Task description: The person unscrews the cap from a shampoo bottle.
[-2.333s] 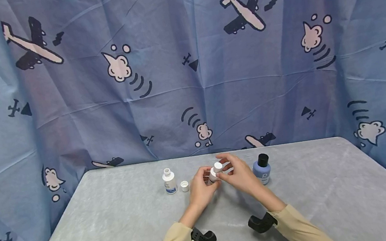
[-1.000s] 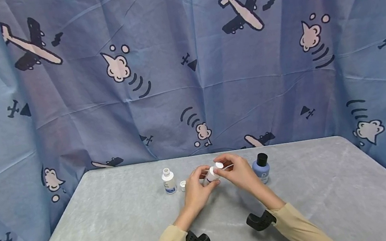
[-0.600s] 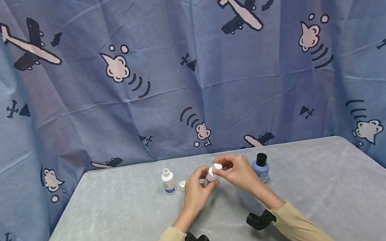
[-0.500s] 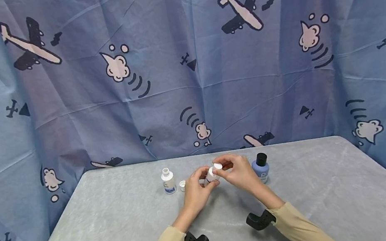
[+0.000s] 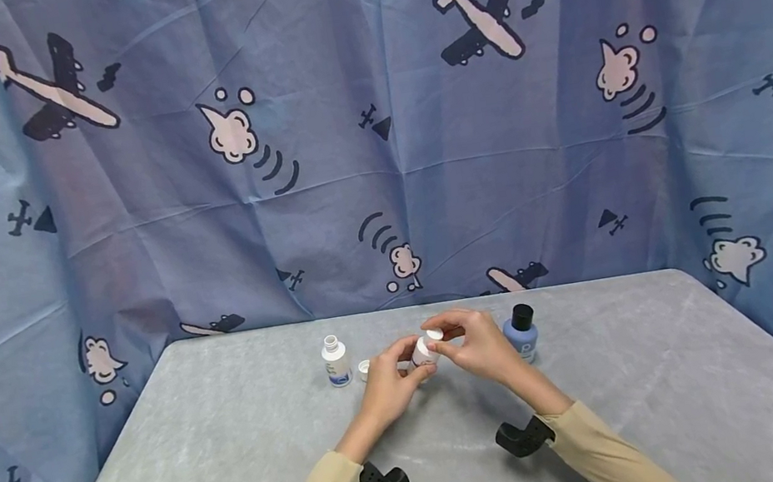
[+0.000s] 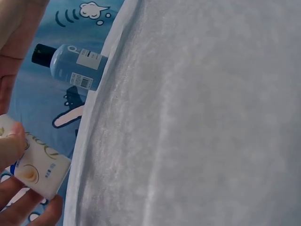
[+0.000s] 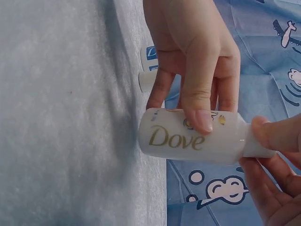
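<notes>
A small white Dove bottle [image 7: 176,141] is held off the table between both hands. My left hand [image 5: 386,382] grips its body, thumb across the lettering in the right wrist view. My right hand [image 5: 481,346] pinches the white cap [image 7: 256,147] at the neck between thumb and fingers. In the head view the bottle leans to the right, cap end up. The left wrist view shows the bottle's back label [image 6: 40,167] and base. To the left stands a white bottle [image 5: 336,367] without a cap, and beside it lies a loose white cap [image 5: 365,371], partly hidden by my left hand.
A blue bottle [image 5: 520,335] with a black cap stands just behind my right hand. All of it is on a pale grey table [image 5: 202,464], with a blue airplane-print curtain [image 5: 309,135] hanging at the far edge.
Both hands and the bottle have shifted slightly left. My left wrist has swung outward, and the right hand's fingers have changed position on the cap.
</notes>
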`<state>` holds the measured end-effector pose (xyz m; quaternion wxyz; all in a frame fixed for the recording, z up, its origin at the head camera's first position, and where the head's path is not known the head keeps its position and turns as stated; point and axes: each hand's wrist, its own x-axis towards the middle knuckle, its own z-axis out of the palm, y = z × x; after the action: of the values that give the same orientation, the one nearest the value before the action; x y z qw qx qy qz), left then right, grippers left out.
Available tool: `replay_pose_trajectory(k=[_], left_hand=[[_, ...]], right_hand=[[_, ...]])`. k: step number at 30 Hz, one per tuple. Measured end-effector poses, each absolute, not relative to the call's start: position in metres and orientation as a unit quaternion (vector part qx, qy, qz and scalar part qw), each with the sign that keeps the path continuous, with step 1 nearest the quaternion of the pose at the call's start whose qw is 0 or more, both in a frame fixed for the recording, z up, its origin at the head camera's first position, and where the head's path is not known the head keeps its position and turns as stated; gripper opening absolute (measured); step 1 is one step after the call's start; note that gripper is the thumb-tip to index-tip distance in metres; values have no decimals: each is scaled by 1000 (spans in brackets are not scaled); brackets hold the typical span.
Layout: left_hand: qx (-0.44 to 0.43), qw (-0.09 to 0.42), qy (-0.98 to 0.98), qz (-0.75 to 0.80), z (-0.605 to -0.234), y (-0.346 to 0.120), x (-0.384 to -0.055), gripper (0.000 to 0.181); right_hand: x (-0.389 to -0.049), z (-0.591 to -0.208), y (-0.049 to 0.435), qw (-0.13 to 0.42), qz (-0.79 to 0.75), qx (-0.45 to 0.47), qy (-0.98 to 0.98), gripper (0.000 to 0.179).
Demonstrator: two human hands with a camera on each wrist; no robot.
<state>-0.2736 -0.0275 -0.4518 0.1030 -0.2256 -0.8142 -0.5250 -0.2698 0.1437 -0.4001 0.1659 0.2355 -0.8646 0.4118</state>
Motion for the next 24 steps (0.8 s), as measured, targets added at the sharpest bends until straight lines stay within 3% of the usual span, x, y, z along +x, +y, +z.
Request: replay_pose_trajectory(k=[14,19,24], left_hand=[[-264,54,-826,-496,-453,-30,-274,43],[-243,67,-829,-499,-454,-27,-274,43],[-214,110,-826,-509,-454,-22,-273,41]], right_hand=[[-273,-400,152,95,434,281,-851,31],[-276,-405,153,85,457,295,-835,35],[-277,-406,149,117,462,254,-842,35]])
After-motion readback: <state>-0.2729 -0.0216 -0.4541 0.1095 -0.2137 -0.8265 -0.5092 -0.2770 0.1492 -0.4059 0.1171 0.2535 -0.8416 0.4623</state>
